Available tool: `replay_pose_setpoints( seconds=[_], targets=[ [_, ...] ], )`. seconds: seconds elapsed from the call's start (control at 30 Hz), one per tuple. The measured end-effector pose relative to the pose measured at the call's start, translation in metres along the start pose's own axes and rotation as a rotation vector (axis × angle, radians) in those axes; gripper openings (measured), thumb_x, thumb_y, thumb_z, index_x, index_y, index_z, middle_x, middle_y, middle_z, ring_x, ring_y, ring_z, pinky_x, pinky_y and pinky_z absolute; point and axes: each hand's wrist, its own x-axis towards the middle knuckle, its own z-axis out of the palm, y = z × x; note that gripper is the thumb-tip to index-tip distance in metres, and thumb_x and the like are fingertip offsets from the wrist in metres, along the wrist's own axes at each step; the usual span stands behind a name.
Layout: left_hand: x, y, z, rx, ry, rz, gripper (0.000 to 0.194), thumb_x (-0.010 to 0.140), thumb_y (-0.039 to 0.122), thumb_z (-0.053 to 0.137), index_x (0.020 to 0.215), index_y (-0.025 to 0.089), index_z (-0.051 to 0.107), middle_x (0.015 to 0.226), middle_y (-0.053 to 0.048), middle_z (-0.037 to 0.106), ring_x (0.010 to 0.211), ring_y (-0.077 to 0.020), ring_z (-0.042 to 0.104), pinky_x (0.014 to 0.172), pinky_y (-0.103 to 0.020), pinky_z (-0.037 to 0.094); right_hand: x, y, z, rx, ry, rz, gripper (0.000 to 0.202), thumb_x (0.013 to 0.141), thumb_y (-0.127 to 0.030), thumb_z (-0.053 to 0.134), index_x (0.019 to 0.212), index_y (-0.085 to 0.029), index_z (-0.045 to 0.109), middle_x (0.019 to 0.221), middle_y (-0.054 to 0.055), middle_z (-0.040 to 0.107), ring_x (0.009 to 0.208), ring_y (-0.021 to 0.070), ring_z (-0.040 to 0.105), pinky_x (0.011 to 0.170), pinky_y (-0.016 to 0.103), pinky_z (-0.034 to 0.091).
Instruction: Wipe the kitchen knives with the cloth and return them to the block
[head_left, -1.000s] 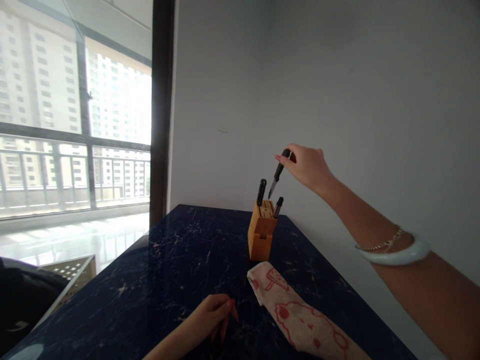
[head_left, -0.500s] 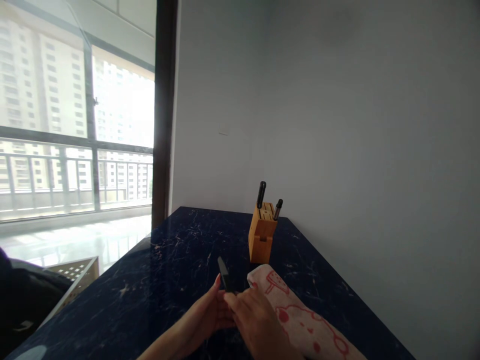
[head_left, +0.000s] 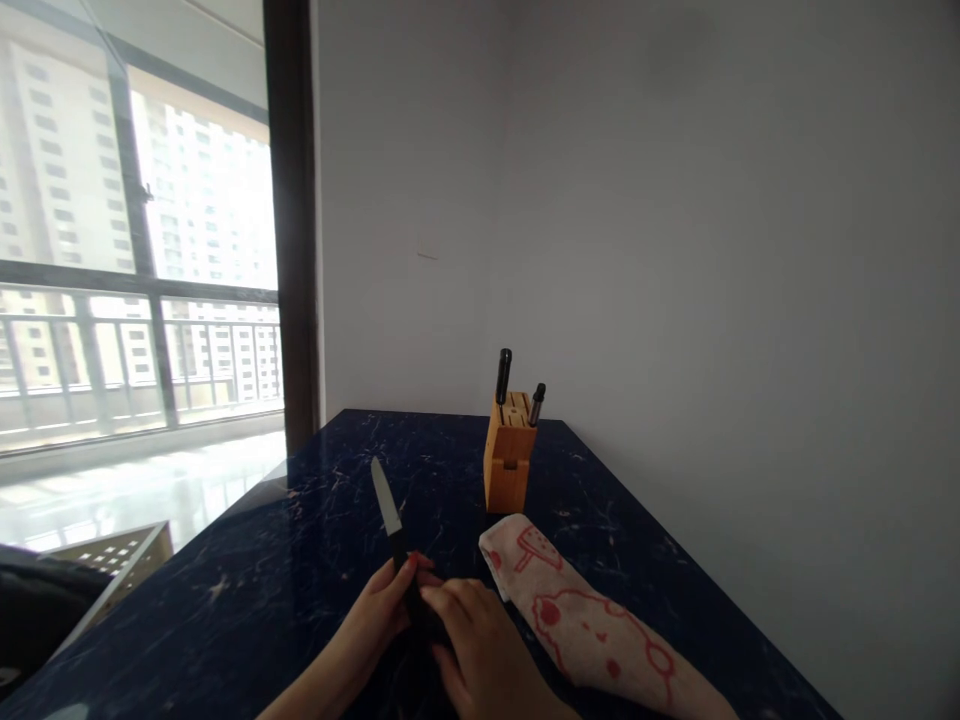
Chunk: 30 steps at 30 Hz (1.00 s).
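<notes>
A knife [head_left: 385, 495] with a grey blade and a black handle points away from me to the upper left, above the dark table [head_left: 315, 560]. My left hand [head_left: 379, 605] is closed on its handle, with the thumb laid along the near side. Fingers of my right hand [head_left: 480, 635] are curled around the rear end of the same handle, partly covering it. Just right of my hands lies a folded pink-and-white towel [head_left: 577, 610] with red drawings. Beyond it stands a wooden knife block [head_left: 510, 465], holding a black-handled knife [head_left: 504, 377] and another dark-handled tool [head_left: 538, 403].
A grey wall [head_left: 675, 300] runs along the table's right side and behind it. To the left are a large window [head_left: 202, 220] and a chair-like frame with a perforated panel [head_left: 127, 550], with something black on it.
The knife has swung up and left, with more of its blade showing. My hands have shifted left. The view has turned slightly right; block and towel keep their places on the table.
</notes>
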Motion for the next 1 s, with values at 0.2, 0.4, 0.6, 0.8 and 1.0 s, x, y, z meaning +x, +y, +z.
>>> replay_pose_setpoints(
  seconds=[0.2,0.4,0.6,0.8,1.0],
  targets=[
    [0.003,0.002,-0.006,0.186,0.034,0.040,0.037,0.073,0.052,0.056,0.086,0.017,0.059,0.056,0.005,0.050,0.053,-0.0086,0.050,0.054,-0.020,0.039,0.006,0.033,-0.015,-0.241,0.058,0.245,0.029,0.081,-0.011,0.042,0.104,-0.023,0.056,0.102,0.004,0.058,0.100,0.0218,0.049,0.090,0.041,0.035],
    [0.001,0.006,-0.002,0.257,-0.066,0.061,0.041,0.078,0.054,0.047,0.087,0.015,0.056,0.045,0.011,0.029,0.039,-0.0042,0.028,0.043,-0.016,0.031,0.002,0.063,-0.020,-0.477,0.019,0.369,0.018,0.080,-0.030,0.052,0.092,-0.020,0.060,0.097,0.009,0.061,0.094,0.0275,0.052,0.081,0.043,0.038],
    [-0.001,0.007,0.001,0.436,-0.108,-0.005,0.048,0.076,0.060,0.043,0.093,0.016,0.052,0.039,0.014,0.026,0.031,-0.0034,0.019,0.035,-0.016,0.021,0.004,0.055,-0.014,-0.448,-0.104,0.366,0.027,0.082,-0.010,0.039,0.096,-0.018,0.060,0.095,0.008,0.062,0.094,0.0255,0.054,0.083,0.043,0.037],
    [-0.002,0.008,0.004,0.503,-0.106,-0.025,0.049,0.074,0.063,0.042,0.091,0.017,0.050,0.037,0.014,0.029,0.030,-0.0039,0.022,0.034,-0.016,0.021,0.006,0.049,-0.021,-0.402,-0.136,0.229,0.032,0.081,-0.003,0.035,0.089,-0.019,0.061,0.089,0.006,0.063,0.090,0.0215,0.054,0.085,0.038,0.036],
    [-0.003,0.007,0.005,0.504,-0.117,-0.002,0.047,0.075,0.060,0.043,0.090,0.017,0.051,0.037,0.013,0.029,0.031,-0.0040,0.023,0.035,-0.016,0.022,0.002,0.051,-0.026,-0.345,-0.138,0.113,0.030,0.080,-0.003,0.036,0.083,-0.019,0.060,0.085,0.004,0.062,0.088,0.0191,0.052,0.086,0.036,0.034]
  ],
)
